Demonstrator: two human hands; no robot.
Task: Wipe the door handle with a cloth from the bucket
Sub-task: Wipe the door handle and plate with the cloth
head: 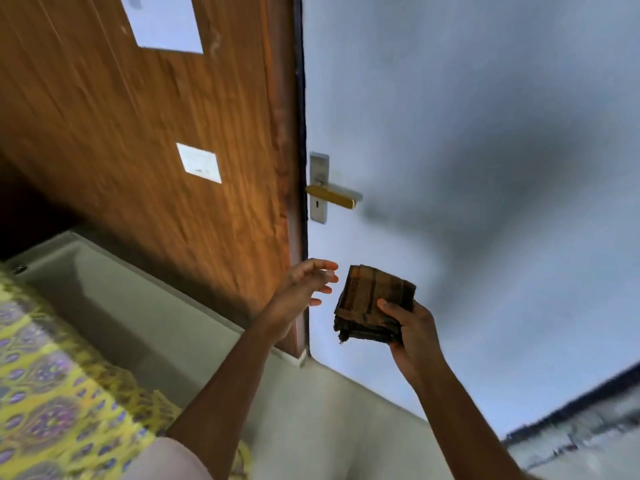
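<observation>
My right hand [412, 327] gripped the folded brown checked cloth [374, 303] below the brass lever door handle [334, 196]; left hand [304, 289] empty, fingers spread. Best wrap the cloth round the lever's full length.

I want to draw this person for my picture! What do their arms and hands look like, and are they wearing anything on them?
Both arms are bare from the elbow down. The left hand and right hand have no gloves, and no rings, watch or bracelet show. The fingernails look short and plain. A pale bit of cloth, maybe a short sleeve, shows at the bottom edge by the left arm; it is too blurred to be sure.
</observation>
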